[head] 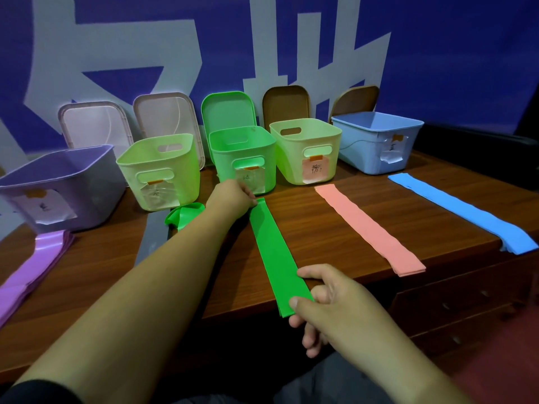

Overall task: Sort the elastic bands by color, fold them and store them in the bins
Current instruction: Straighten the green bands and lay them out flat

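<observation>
A green elastic band (274,252) lies stretched flat across the brown table (320,223), running from the bins toward the near edge. My left hand (233,198) pinches its far end just in front of the bright green bin (243,153). My right hand (323,298) pinches its near end at the table's edge. A crumpled green band (183,217) sits under my left forearm. A pink stack of bands (370,228), a blue stack (466,212) and a purple stack (32,272) lie flat on the table.
Along the wall stand a purple bin (58,188), a pale green bin (160,170), another pale green bin (306,153) and a blue bin (376,141), all open, with lids (227,109) leaning behind them. The blue stack overhangs the table's right edge.
</observation>
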{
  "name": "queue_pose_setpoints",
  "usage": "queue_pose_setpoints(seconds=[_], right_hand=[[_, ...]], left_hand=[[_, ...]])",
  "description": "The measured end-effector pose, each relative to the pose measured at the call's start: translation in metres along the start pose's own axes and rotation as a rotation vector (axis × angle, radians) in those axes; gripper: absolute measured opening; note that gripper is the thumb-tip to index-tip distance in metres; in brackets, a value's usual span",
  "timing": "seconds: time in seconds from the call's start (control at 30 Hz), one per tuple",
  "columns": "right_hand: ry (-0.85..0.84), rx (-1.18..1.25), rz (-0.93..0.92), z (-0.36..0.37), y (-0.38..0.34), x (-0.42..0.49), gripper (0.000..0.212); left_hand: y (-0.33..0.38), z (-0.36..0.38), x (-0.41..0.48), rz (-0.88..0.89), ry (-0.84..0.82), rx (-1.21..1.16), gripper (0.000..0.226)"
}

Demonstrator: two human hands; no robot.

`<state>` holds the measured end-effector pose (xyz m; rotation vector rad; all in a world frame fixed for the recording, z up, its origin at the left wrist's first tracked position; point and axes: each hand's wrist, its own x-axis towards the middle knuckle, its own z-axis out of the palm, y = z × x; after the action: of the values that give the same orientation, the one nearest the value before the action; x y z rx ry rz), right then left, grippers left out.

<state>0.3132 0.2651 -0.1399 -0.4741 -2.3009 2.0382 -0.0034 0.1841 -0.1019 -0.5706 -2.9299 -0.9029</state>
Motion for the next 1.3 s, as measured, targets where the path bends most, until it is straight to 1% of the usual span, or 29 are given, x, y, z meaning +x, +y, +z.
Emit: queue_pose_setpoints(seconds=[0.13,0.33,0.43,0.67,0.8,0.87,0.97,1.03,1.1,1.13,1.2,1.3], right_hand=[[0.02,-0.028,-0.015,0.002,-0.001,0.002,0.056],[0.022,-0.058,-0.02,0.001,-0.005,-0.001,0.053],[0.028,-0.11,-0.025,-0.001,-0.007,-0.001,0.052],[0.058,-0.218,-0.053,0.0,-0.009,-0.005,0.053],[0.091,-0.331,-0.104,-0.002,-0.01,-0.01,0.05],[0.107,-0.371,-0.126,-0.003,-0.008,-0.013,0.048],[0.139,-0.385,-0.134,-0.004,-0.01,-0.015,0.039],[0.179,-0.37,-0.13,-0.006,-0.013,-0.013,0.024],[0.244,-0.397,-0.153,-0.011,-0.016,-0.006,0.011],[0.266,-0.426,-0.168,-0.015,-0.018,-0.001,0.01],[0.281,-0.459,-0.176,-0.02,-0.025,0.01,0.015],[0.235,-0.479,-0.181,-0.022,-0.042,0.03,0.018]], left_hand=[[0.0,0.0,0.002,-0.002,0.005,-0.006,0.013],[0.0,0.001,0.002,0.013,0.012,0.007,0.011],[-0.001,0.002,0.004,0.034,0.021,0.027,0.015],[-0.001,0.005,0.008,0.038,0.024,0.075,0.011],[-0.001,0.006,0.01,0.051,0.032,0.124,0.01],[0.001,0.006,0.008,0.06,0.034,0.166,0.014],[0.004,0.006,0.01,0.069,0.032,0.231,0.025],[0.007,0.003,0.009,0.084,0.035,0.247,0.022],[0.01,-0.002,0.008,0.113,0.066,0.235,0.013],[0.011,-0.006,0.007,0.125,0.078,0.226,0.009],[0.013,-0.016,0.005,0.147,0.059,0.223,0.009],[0.01,-0.037,0.0,0.157,-0.049,0.19,0.013]])
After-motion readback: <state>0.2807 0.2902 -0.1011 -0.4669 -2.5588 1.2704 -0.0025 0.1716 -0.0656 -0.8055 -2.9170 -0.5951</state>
